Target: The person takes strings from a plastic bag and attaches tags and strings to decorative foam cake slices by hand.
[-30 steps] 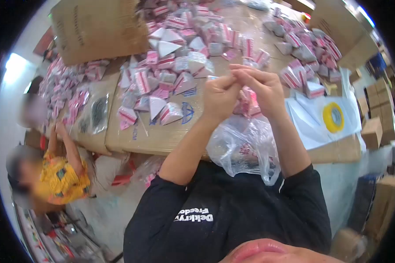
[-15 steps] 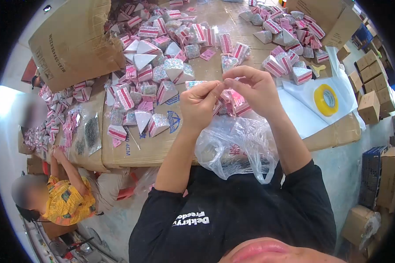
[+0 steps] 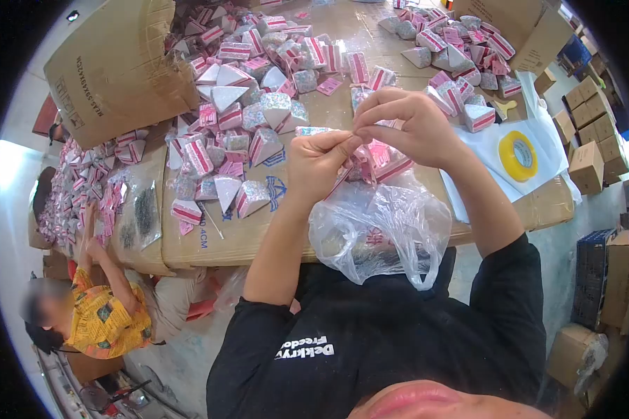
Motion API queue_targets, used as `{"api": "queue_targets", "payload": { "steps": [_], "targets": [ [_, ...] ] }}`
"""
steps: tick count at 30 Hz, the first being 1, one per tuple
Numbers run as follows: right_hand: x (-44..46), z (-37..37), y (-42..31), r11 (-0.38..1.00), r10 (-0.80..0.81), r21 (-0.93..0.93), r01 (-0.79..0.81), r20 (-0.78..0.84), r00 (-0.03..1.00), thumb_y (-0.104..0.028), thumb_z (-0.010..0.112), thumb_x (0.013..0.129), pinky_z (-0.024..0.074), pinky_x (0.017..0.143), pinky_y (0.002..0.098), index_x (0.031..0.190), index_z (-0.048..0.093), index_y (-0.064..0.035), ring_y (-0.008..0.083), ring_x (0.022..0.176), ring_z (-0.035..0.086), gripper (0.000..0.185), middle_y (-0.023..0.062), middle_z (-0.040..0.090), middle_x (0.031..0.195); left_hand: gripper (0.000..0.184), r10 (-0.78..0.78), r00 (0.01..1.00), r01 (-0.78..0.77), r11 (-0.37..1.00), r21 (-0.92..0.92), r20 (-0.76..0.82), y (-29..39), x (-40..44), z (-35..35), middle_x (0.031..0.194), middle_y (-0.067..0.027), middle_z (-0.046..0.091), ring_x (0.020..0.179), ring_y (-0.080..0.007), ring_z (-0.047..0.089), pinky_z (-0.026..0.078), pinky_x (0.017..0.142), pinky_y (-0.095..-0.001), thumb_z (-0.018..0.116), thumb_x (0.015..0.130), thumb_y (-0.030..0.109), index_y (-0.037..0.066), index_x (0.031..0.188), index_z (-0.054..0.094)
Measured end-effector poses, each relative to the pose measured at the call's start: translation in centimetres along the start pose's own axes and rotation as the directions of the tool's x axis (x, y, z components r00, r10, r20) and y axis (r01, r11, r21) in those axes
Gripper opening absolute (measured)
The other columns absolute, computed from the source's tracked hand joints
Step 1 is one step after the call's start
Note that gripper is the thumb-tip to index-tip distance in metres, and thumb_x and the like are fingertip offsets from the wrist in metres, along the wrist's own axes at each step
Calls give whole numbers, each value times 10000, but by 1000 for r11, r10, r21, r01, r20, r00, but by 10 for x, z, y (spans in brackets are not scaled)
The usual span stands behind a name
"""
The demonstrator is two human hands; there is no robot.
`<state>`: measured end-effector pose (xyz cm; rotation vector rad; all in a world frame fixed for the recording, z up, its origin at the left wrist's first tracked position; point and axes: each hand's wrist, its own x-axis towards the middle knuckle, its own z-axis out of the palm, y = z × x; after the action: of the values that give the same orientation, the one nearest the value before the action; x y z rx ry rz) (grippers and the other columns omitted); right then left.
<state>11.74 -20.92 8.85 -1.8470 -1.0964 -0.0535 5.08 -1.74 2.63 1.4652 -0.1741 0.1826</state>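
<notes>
My left hand (image 3: 323, 162) is closed in a pinch, thumb against forefinger, over the table's near part. Touching its fingertips, my right hand (image 3: 414, 127) is pinched as well. Whatever lies between the fingertips is too small to make out. Just below the hands is a pink and white wedge piece with a pink card (image 3: 381, 159), partly hidden by my fingers. A clear plastic bag (image 3: 381, 230) with dark contents lies at the table's near edge under it. More wedge pieces (image 3: 275, 108) and pink cards lie heaped beyond my left hand.
A torn carton (image 3: 122, 73) stands at the back left. Yellow tape (image 3: 518, 156) lies on white sheets (image 3: 475, 188) at the right, near another wedge pile (image 3: 461, 56). A person in a yellow patterned shirt (image 3: 112, 314) works at the left. Boxes (image 3: 586, 167) stand far right.
Both hands stay pinched together; my right hand has shifted slightly up and right, its elbow outward. The person at the left has raised one hand toward the pile.
</notes>
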Motion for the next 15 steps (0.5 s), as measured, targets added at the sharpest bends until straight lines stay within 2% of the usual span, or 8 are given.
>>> {"api": "queue_targets", "payload": {
  "steps": [2, 4, 7, 12, 14, 15],
  "targets": [
    [2, -3, -2, 1000, 22, -14, -21, 31, 999, -70, 727, 806, 530, 756, 309, 928, 751, -18, 192, 805, 671, 135, 70, 699, 910, 163, 26, 999, -29, 996, 79, 37, -1, 2, -2, 725, 6, 673, 571, -34, 508, 376, 499, -187, 724, 913, 139, -6, 974, 765],
    [3, -5, -3, 996, 88, -12, -88, 65, 994, -58, 722, 805, 515, 784, 297, 906, 758, -21, 169, 851, 669, 114, 64, 707, 916, 165, 36, 998, -40, 995, 87, 42, -2, 3, -1, 723, 8, 676, 570, -30, 502, 371, 497, -189, 725, 911, 142, -4, 974, 767],
    [4, -5, -6, 992, 127, 6, -128, 71, 989, -57, 728, 802, 515, 781, 295, 911, 762, -20, 169, 844, 669, 120, 63, 708, 914, 165, 46, 998, -51, 993, 105, 49, -2, 3, 0, 729, 7, 684, 573, -27, 498, 366, 496, -194, 730, 906, 144, -4, 967, 769],
    [5, -5, -3, 997, 75, 20, -77, 88, 993, -44, 731, 794, 515, 772, 293, 911, 762, -20, 167, 841, 665, 124, 63, 707, 912, 154, 42, 996, -48, 996, 74, 76, 3, 5, -3, 740, 2, 691, 586, -29, 504, 370, 500, -203, 738, 895, 135, -9, 940, 769],
    [7, -7, -4, 997, 62, 32, -65, 98, 993, -39, 732, 790, 515, 769, 293, 908, 763, -20, 168, 839, 664, 124, 63, 707, 911, 127, -4, 991, -15, 991, 136, 136, 10, 6, -7, 827, -59, 740, 755, -81, 648, 515, 690, -231, 731, 883, 79, -24, 951, 761],
    [8, -8, -6, 997, 61, 34, -65, 111, 992, -35, 731, 788, 515, 769, 293, 905, 764, -22, 170, 839, 664, 123, 64, 706, 910, 130, -4, 992, -7, 996, 85, 129, 10, 6, -6, 789, -44, 724, 722, -70, 624, 497, 656, -229, 742, 874, 86, -32, 929, 758]
  ]
}}
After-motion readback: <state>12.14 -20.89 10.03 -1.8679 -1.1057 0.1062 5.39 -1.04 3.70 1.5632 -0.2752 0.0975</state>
